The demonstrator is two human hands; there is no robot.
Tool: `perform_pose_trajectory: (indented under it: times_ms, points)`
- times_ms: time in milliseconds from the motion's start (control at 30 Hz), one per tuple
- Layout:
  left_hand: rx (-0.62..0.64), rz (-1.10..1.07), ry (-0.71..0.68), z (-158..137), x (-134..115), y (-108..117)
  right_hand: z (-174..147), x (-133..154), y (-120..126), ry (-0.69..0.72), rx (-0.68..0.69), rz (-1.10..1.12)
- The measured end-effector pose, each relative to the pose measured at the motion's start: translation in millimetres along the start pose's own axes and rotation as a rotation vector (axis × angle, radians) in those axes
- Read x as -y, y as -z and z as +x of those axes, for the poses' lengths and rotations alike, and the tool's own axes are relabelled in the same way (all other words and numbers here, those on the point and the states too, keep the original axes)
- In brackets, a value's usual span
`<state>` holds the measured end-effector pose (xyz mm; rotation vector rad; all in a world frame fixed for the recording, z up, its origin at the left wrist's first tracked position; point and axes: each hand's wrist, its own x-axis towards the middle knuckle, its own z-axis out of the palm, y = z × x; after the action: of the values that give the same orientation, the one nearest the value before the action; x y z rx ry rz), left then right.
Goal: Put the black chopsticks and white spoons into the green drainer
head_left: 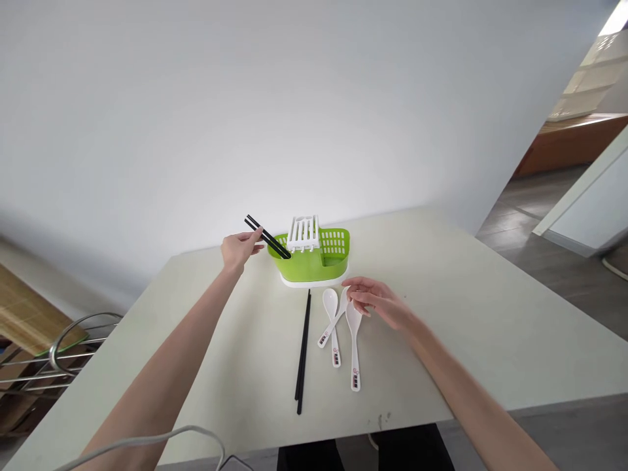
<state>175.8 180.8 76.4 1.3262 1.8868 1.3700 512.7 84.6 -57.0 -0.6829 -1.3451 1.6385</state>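
Note:
My left hand (240,250) is closed round a pair of black chopsticks (269,238). They slant down to the right, and their lower ends are at the left part of a green basket (303,268) on a white base. A white slatted rack (303,230) sits on top of the basket. Over the heads of the white spoons hovers my right hand (373,299), fingers stretched and apart, holding nothing. It partly hides one spoon (354,347); two other spoons (335,350) lie crossed beside it. Another pair of black chopsticks (303,356) lies to their left.
The pale table (392,366) stands against a white wall (294,98). At the left is a metal wire rack (63,353) with a bamboo-like board (34,307). A grey cable (161,433) crosses the lower left. A wooden floor shows at the right.

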Motion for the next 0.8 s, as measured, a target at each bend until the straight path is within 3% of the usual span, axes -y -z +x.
perform_pose_trajectory:
  times_ms: [133,267,333,433,500,633,800]
  points:
    - [0.02,0.015,-0.008,-18.9,11.4,3.0,0.3,0.2,0.2,0.01,-0.02,-0.003]
    - [0.035,-0.041,0.04,-57.9,31.7,4.4,0.0,3.4,-0.9,0.023,-0.027,-0.006]
    - [0.186,0.08,0.006,-84.5,41.0,3.9,-0.1,4.6,-1.8,0.02,-0.032,-0.008]
    - [0.526,0.39,-0.137,-125.5,49.6,-0.2,0.2,3.6,-2.8,0.012,-0.034,-0.01]
    - [0.615,0.54,-0.173,-148.0,51.7,-5.6,0.7,1.4,-2.7,0.013,-0.028,-0.009]
    - [0.642,0.719,-0.125,-172.8,49.7,-17.4,1.5,-2.9,-0.4,0.021,-0.02,-0.008]
    - [0.604,0.936,-0.114,-178.5,42.0,-16.2,1.7,-3.8,0.9,0.029,-0.023,0.0]
